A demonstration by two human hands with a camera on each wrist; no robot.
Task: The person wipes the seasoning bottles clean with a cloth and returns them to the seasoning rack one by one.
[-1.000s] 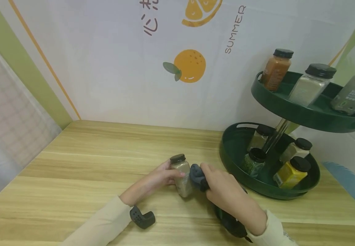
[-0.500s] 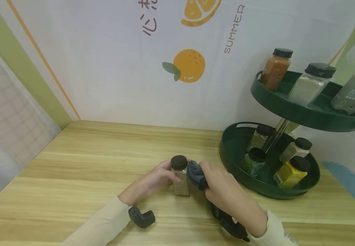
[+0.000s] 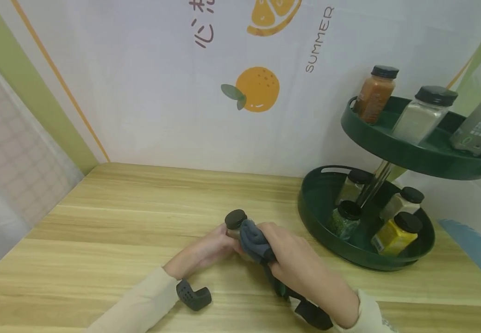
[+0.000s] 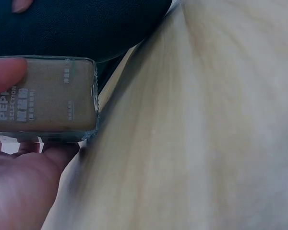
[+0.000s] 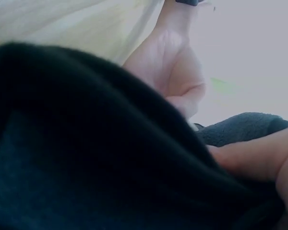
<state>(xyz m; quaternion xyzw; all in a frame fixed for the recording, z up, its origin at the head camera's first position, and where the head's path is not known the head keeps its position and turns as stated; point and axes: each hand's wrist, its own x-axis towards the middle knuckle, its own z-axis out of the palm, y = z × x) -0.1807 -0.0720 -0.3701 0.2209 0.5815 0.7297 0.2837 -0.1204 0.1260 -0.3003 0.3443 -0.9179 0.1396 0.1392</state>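
My left hand (image 3: 212,247) grips a clear, square spice jar (image 3: 235,218) with a black lid and beige-brown powder inside. The thumb lies over the printed label, which reads partly "PEPP", on the jar (image 4: 50,105) in the left wrist view. My right hand (image 3: 296,254) holds a bunched dark blue-grey cloth (image 3: 253,240) over the jar's right side. In the head view the cloth covers much of the jar's body, while the lid shows above it. Dark fabric of the cloth (image 5: 81,143) fills most of the right wrist view, with my left hand (image 5: 165,64) behind it.
A dark green two-tier rack (image 3: 423,159) stands at the right. Its upper tier bears an orange-red jar (image 3: 374,95), a pale jar (image 3: 420,118) and a grey pepper jar (image 3: 479,127). Several more jars sit in the lower tray (image 3: 319,222). A wooden table (image 3: 140,212) lies underneath.
My right hand has moved left with the cloth, across the front of the jar. The jar has turned and shifted slightly left in my left hand, and more of it is covered.
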